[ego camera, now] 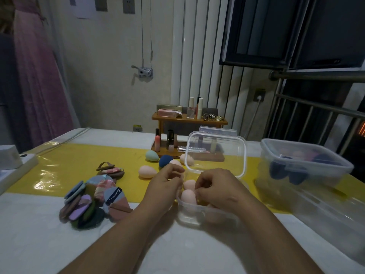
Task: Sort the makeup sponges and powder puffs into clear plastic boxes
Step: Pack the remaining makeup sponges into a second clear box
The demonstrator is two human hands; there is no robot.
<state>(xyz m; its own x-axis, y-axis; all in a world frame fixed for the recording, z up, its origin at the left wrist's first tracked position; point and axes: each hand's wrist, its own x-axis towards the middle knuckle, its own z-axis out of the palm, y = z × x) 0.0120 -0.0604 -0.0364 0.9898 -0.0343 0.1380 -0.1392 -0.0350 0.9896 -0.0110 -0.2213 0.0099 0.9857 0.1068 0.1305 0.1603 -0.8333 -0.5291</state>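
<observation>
Tabletop [59,244]: pale-pink egg-shaped sponges [189,196]

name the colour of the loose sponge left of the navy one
The sponge is mint green, head view.

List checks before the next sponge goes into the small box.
1. Small box open: ok, lid stands up behind it.
2. Room left inside: cannot tell; two boxed pink sponges show, right hand covers the rest.
3. Left hand free: cannot tell; fingers curled at the rim.
4. Loose sponges reachable: likely ok; loose pink sponge, blue sponge, green sponge lie just beyond the left hand.
5. Puffs kept out: ok; puff pile lies left of the box.
</observation>
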